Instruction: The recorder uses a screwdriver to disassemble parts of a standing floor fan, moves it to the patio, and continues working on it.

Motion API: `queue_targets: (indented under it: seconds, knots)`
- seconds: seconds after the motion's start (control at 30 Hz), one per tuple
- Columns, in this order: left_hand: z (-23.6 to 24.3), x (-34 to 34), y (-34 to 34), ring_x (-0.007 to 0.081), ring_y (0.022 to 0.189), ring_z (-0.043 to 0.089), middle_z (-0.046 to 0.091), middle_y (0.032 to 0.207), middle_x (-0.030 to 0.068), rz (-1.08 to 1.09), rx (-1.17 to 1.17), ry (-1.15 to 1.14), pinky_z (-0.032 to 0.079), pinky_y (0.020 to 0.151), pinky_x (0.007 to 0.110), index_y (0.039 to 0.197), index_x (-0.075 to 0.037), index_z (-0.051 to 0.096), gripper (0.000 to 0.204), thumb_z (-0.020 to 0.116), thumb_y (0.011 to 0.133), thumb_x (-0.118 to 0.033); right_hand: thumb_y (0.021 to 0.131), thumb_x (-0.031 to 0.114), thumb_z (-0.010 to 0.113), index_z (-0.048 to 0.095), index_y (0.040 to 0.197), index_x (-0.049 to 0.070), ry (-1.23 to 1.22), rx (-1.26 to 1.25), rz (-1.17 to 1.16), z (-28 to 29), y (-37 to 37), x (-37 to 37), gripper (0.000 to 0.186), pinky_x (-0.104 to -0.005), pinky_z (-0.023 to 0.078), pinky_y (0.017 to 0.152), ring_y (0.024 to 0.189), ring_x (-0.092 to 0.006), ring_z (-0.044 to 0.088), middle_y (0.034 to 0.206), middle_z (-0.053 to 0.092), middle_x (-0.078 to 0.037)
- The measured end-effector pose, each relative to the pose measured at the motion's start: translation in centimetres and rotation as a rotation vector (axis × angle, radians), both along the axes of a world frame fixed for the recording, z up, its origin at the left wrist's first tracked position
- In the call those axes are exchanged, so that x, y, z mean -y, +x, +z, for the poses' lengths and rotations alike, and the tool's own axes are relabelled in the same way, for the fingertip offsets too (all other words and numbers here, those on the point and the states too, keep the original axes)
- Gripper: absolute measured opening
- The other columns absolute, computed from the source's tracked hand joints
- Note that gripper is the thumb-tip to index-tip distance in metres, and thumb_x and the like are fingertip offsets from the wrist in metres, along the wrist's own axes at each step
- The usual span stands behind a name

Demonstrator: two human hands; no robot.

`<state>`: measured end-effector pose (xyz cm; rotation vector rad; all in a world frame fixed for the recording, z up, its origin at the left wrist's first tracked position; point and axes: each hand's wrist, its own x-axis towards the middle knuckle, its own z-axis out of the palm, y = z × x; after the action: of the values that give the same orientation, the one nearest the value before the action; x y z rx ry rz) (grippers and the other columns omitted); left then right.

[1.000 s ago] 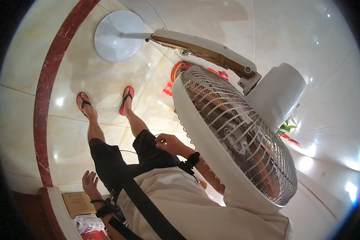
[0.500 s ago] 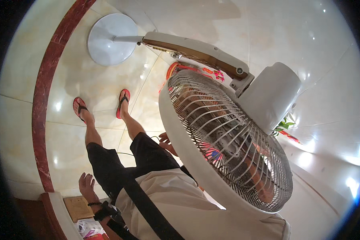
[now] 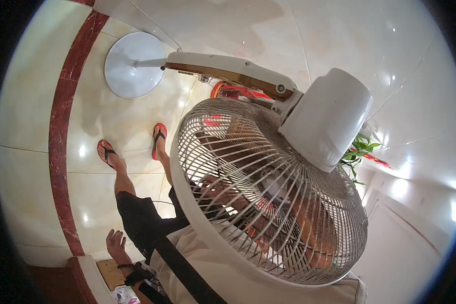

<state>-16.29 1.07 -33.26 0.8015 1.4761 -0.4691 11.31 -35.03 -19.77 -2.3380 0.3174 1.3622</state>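
Observation:
A white stand fan with a dusty wire cage point(image 3: 309, 202) fills the right half of the view, very near me. Its white motor housing point(image 3: 329, 119) is at the cage's upper right, and a white and brown control column point(image 3: 233, 66) leads from it toward a round white base point(image 3: 135, 65) on the floor. My left hand point(image 3: 117, 246) hangs at the lower left, holding nothing, fingers loosely curled and apart, a black band on the wrist. My right hand is behind the fan cage; only skin-coloured shapes show through the wires, and its fingers cannot be made out.
A dark red border strip point(image 3: 58, 167) crosses the pale floor tiles on the left. My feet wear red and black flip-flops point(image 3: 106, 153). Red items point(image 3: 238, 91) and a green plant point(image 3: 361, 146) stand behind the fan. A brown board point(image 3: 110, 273) lies low on the left.
The fan cage now appears further left and covers my right hand and most of that leg. The base and my feet appear lower. My left hand stays empty.

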Motion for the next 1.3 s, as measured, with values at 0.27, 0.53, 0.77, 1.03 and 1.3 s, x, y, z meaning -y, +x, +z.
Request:
queue_targets:
  seconds: [0.27,0.53,0.77,1.03,1.3]
  knots:
    - [0.9,-0.7,1.6,0.0234,0.108,0.059,0.058,0.116,0.0114,-0.029,0.043,0.006,0.047,0.095,0.039,0.127,-0.004,0.052,0.045,0.067,0.086,-0.015,0.084,0.018,0.068,0.058,0.112,0.004,0.002,-0.046,-0.035,0.4,-1.1,1.7,0.034,-0.034,0.052,0.074,0.082,-0.0203,0.064,0.094,0.066,-0.01]
    - [2.2,-0.4,-0.3,0.0198,0.103,0.06,0.06,0.109,0.0082,-0.029,0.056,0.026,0.048,0.089,0.037,0.126,-0.003,0.051,0.044,0.066,0.086,-0.013,0.083,0.019,0.069,0.058,0.113,0.004,0.0,-0.085,-0.046,1.4,-2.5,3.2,0.036,-0.0342,0.052,0.075,0.083,-0.0212,0.064,0.095,0.066,-0.011]
    - [3.0,-0.9,0.1,0.0226,0.1,0.061,0.061,0.107,0.0086,-0.073,-0.011,0.039,0.049,0.086,0.038,0.124,-0.005,0.052,0.041,0.065,0.086,-0.012,0.082,0.02,0.07,0.058,0.114,0.004,-0.013,-0.126,-0.083,2.0,-4.0,5.9,0.037,-0.0344,0.052,0.077,0.085,-0.0221,0.065,0.097,0.066,-0.012]
    - [0.6,-2.5,1.5,0.017,0.092,0.063,0.063,0.104,0.0068,-0.238,0.183,0.122,0.053,0.076,0.033,0.119,-0.004,0.056,0.032,0.063,0.089,-0.013,0.082,0.02,0.07,0.058,0.115,0.004,-0.02,-0.161,-0.14,2.4,-6.4,9.9,0.039,-0.0346,0.052,0.078,0.086,-0.023,0.065,0.098,0.067,-0.012]
    - [1.6,-2.7,3.7,0.0205,0.093,0.062,0.063,0.103,0.0098,-0.224,0.148,0.132,0.051,0.076,0.036,0.117,-0.004,0.058,0.029,0.06,0.091,-0.018,0.081,0.021,0.071,0.058,0.116,0.004,-0.001,-0.181,-0.176,2.0,-9.4,14.2,0.041,-0.0349,0.052,0.08,0.088,-0.024,0.066,0.1,0.067,-0.013]
